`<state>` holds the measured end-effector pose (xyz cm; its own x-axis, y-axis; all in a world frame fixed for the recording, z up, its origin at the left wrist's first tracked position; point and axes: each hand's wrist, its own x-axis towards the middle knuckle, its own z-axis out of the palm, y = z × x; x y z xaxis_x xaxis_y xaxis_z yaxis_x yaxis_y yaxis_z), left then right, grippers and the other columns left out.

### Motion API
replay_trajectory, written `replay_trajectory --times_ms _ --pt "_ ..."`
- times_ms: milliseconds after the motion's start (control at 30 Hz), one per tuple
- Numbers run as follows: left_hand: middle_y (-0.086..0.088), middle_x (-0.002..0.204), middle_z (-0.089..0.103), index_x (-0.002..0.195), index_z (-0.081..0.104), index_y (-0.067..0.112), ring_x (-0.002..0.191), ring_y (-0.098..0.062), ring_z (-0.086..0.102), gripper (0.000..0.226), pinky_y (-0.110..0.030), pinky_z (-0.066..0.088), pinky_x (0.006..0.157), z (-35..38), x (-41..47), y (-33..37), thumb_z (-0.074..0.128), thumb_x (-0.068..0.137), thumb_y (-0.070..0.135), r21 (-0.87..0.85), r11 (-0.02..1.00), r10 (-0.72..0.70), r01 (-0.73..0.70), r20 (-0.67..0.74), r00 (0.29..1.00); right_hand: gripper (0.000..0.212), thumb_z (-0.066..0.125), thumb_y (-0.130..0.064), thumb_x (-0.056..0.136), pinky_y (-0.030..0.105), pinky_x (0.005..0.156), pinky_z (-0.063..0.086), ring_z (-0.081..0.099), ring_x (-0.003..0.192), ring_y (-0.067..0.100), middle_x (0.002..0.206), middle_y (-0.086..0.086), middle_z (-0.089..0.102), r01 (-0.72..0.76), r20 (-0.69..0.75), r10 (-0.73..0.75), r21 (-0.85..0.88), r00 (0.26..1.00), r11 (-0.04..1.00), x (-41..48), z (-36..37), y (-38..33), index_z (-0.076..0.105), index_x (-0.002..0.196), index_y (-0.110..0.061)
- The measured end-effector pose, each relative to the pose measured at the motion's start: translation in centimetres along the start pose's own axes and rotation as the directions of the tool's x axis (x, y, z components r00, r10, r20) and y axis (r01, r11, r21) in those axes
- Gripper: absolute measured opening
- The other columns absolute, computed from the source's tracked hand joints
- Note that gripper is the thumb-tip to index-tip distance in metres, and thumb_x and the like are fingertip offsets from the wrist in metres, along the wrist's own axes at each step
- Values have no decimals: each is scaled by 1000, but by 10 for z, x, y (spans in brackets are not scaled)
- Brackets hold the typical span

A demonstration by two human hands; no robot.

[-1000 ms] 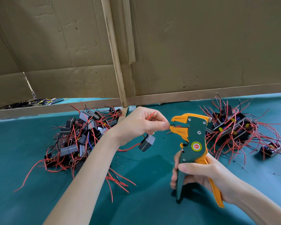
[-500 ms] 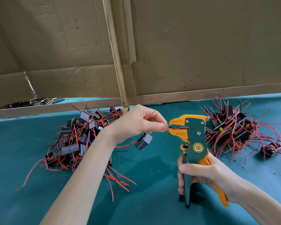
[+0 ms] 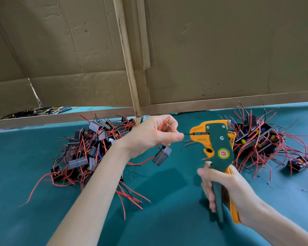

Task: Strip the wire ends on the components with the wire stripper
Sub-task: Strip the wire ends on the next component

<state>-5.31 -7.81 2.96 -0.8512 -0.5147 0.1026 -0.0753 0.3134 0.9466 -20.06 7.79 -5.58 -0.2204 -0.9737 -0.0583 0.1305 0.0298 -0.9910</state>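
Here's where I'm at: my left grip (image 3: 149, 134) is pinching a thin black wire (image 3: 186, 134) between thumb and forefinger, with its component (image 3: 161, 155) dangling just below. My right grip (image 3: 226, 189) is curled round both handles of the stripper (image 3: 219, 150), whose mouth sits just right of my left fingertips. The wire end is poked into that mouth, so I reckon this is the squeeze-and-pull bit. Tips, for what they're worth: feed the wire in straight and level, pinch close to the tool so it doesn't buckle, squeeze steady rather than snatching, and don't let the hanging block swing and twist the lead. A red wire (image 3: 163, 123) also loops up through the left grip, and it's best kept out of the mouth. All this is over a teal desk (image 3: 167, 219). One pile (image 3: 91, 148) of components sits left of the left grip, and a second pile (image 3: 256, 139) is right of the stripper. Can't tell which is the done one. Creased cardboard (image 3: 220, 50) walls off the far side.
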Motion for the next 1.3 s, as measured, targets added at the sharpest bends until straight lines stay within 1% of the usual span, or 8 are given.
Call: replay_trajectory --times_ms 233,467,567,667,800,900,1100,1300 --pt "7 68 59 78 61 16 61 -3 49 19 -13 40 61 13 11 -31 66 86 0 43 996 -73 74 -23 997 15 76 -16 64 51 70 58 67 74 45 77 28 64 -78 133 49 224 990 972 14 -8 -1 69 75 -9" --pt "0 92 66 98 66 12 82 -1 60 14 -15 47 80 28 17 -45 67 86 4 34 994 -104 107 -76 992 13 71 -7 61 46 66 59 68 73 41 78 25 65 -68 50 53 392 997 918 14 -22 -13 71 73 -4" --pt "-5 108 62 103 68 19 98 -4 57 20 -21 43 91 25 17 -45 73 84 20 305 946 -71 107 -126 989 12 66 -13 67 46 66 59 68 72 41 78 26 65 -65 39 53 394 998 917 15 -21 -14 71 73 -3" --pt "7 93 52 102 71 26 73 12 48 26 -10 34 69 14 15 -41 77 78 35 491 863 -51 118 -147 988 12 71 -7 62 47 67 59 68 74 42 79 26 65 -81 59 64 365 996 928 16 -22 -11 71 74 -4" --pt "16 60 50 90 74 22 54 0 40 12 -12 33 53 5 12 -33 77 79 27 309 944 -80 111 -111 991 13 70 -15 66 47 69 58 68 75 45 78 26 65 -64 65 45 319 997 946 19 -23 -6 71 75 -5" --pt "15 68 67 82 73 21 60 3 51 1 -13 39 55 6 10 -30 73 83 22 207 973 -81 98 -87 993 22 76 -19 61 48 70 58 68 76 46 79 28 65 -59 110 28 293 994 954 20 -23 -4 70 78 -5" --pt "4 86 75 87 72 20 81 -6 67 14 -13 45 66 11 10 -32 60 93 20 105 992 -59 64 -53 997 26 77 -21 60 50 71 57 67 78 47 80 29 65 -74 138 36 281 990 957 20 -23 -3 70 79 -5" --pt "8 72 71 92 70 14 62 -2 60 18 -13 46 66 17 13 -32 53 96 9 56 998 15 -9 -99 995 31 82 -22 59 52 73 56 66 78 47 81 30 65 -92 195 45 241 980 966 18 -22 -5 70 81 -3"
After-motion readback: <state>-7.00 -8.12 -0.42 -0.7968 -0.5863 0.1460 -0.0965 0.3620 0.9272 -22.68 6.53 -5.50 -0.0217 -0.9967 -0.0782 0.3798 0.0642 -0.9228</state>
